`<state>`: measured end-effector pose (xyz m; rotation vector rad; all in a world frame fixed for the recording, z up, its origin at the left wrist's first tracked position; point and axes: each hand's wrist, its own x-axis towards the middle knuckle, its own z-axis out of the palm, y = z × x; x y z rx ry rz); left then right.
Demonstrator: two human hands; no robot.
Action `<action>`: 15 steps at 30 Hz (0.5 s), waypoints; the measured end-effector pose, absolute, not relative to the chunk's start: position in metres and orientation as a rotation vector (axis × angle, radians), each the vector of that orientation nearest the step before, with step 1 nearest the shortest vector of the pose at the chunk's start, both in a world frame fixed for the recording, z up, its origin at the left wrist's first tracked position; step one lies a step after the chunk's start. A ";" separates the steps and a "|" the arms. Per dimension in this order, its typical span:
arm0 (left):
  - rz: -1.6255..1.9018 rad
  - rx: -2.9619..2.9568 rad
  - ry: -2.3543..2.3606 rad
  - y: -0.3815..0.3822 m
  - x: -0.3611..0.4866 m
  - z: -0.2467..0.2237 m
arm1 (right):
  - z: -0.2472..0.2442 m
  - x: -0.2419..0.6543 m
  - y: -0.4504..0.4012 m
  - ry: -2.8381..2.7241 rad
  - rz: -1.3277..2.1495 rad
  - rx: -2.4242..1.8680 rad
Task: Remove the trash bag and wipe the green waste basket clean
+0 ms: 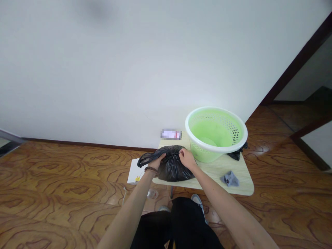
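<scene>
A full black plastic bag (174, 170) rests on the left end of a small pale wooden table (211, 173), its neck gathered at the top. My left hand (157, 162) is closed on the gathered plastic at the left, and a loose handle end of the bag trails out past it. On the right side of the neck, my right hand (186, 157) pinches the bag with thumb and fingers. What the bag contains is hidden.
A green basket (207, 152) with a white rim stands right of the bag. Near the table's right edge lies a grey cloth piece (230, 179); behind it is another black plastic bag (235, 155). A blurred-out packet (171, 134) lies by the wall. A white sheet (133, 171) is on the left.
</scene>
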<state>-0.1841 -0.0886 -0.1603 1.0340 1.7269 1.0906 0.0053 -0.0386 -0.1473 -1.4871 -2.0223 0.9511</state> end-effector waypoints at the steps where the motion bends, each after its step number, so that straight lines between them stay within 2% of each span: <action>1: 1.197 0.963 1.666 -0.086 -0.181 -0.158 | -0.148 0.002 -0.037 -1.902 1.086 -1.446; 5: 1.436 0.766 1.389 -0.075 -0.169 -0.142 | -0.152 -0.009 -0.033 -1.386 1.650 -1.239; 7: 1.471 0.698 1.299 -0.072 -0.164 -0.134 | -0.155 -0.012 -0.032 -1.206 1.778 -1.143; 10: 1.482 0.602 1.210 -0.069 -0.160 -0.126 | -0.156 -0.010 -0.032 -1.228 1.806 -1.098; 15: 1.321 0.724 1.387 -0.062 -0.162 -0.122 | -0.148 0.000 -0.026 -1.869 1.504 -1.119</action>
